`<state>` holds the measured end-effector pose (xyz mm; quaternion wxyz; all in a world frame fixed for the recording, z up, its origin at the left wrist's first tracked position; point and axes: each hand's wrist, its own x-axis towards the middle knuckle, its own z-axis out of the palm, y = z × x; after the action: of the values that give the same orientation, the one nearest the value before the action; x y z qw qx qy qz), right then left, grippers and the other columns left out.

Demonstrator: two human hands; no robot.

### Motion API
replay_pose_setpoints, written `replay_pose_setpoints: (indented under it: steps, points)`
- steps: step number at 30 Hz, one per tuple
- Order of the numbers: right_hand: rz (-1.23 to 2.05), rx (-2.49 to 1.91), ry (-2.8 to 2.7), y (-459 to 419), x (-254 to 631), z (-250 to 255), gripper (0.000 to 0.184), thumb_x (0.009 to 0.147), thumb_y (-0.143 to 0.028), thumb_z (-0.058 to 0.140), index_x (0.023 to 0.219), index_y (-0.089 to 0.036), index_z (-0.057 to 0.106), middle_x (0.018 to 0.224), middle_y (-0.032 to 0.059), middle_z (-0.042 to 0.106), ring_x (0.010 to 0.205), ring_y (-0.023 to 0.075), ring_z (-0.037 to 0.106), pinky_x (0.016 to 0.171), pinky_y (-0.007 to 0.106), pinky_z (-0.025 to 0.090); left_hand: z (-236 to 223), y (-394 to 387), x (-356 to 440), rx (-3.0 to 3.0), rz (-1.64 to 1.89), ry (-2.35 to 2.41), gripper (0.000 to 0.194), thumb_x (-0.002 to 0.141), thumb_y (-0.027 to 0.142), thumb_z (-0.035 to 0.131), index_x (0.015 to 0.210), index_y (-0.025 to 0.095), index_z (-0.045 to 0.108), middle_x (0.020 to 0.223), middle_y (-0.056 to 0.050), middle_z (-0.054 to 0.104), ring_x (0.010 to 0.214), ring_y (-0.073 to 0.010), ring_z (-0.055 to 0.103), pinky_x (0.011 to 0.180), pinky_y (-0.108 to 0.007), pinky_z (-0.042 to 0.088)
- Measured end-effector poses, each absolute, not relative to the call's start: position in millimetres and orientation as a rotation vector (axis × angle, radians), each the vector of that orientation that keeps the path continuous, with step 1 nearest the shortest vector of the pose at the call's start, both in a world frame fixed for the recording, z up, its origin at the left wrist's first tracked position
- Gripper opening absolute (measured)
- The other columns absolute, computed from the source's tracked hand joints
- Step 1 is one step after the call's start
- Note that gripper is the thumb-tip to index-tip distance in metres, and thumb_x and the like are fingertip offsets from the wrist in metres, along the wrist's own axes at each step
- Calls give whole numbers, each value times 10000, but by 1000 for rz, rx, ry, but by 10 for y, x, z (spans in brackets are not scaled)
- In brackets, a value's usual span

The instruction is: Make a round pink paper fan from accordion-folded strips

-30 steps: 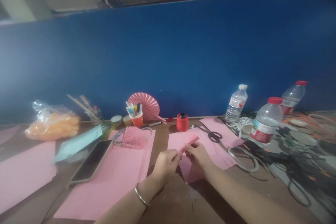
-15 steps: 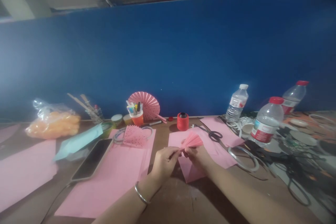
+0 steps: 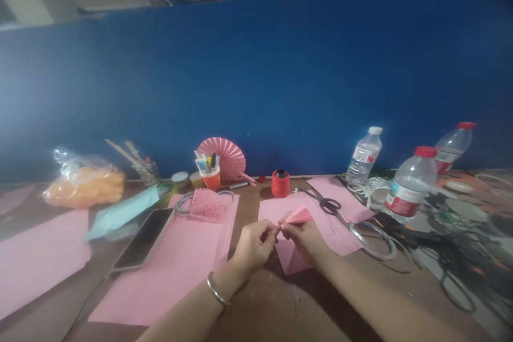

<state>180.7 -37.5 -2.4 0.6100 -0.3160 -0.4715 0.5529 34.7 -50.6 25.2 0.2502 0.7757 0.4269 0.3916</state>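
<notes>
A small pleated pink paper fan (image 3: 300,215) is held between my two hands, its folds spreading to the right. My left hand (image 3: 254,246), with a silver bangle on the wrist, pinches the narrow gathered end. My right hand (image 3: 304,238) is closed round the pleats just above that end. Beneath them lie pink paper sheets (image 3: 288,259). Beyond the hands stands a red thread spool (image 3: 280,184), and black-handled scissors (image 3: 329,205) rest on the paper to its right.
A finished-looking pink fan (image 3: 224,155) leans behind a cup of pens (image 3: 211,176). At left are a phone (image 3: 144,238), pink sheets (image 3: 164,278) and a bag of orange material (image 3: 84,187). Bottles (image 3: 412,184), tape rings (image 3: 372,240) and dark cables (image 3: 444,256) crowd the right.
The pleats in my hands have drawn closer together, so the fan looks narrower. My right fingers have shifted up around them. The whole view has moved slightly.
</notes>
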Motion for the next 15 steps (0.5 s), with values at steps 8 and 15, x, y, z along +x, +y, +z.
replay_pose_setpoints:
  steps: [8,15]
  points:
    - [1367,-700,-1032,-326,1833,12,176,556,-254,739,667,-153,648,529,-21,526,477,93,421,469,232,303,193,-494,333,2180,1001,1156,145,783,172,425,754,164,567,587,19,548,502,-89,462,499,-188,330]
    - [1343,-700,-1120,-358,1789,7,115,588,-243,720,654,-168,664,588,4,585,536,130,497,505,253,376,183,-483,357,2152,889,1161,306,864,281,316,756,180,584,676,-8,610,574,-112,512,548,-203,348]
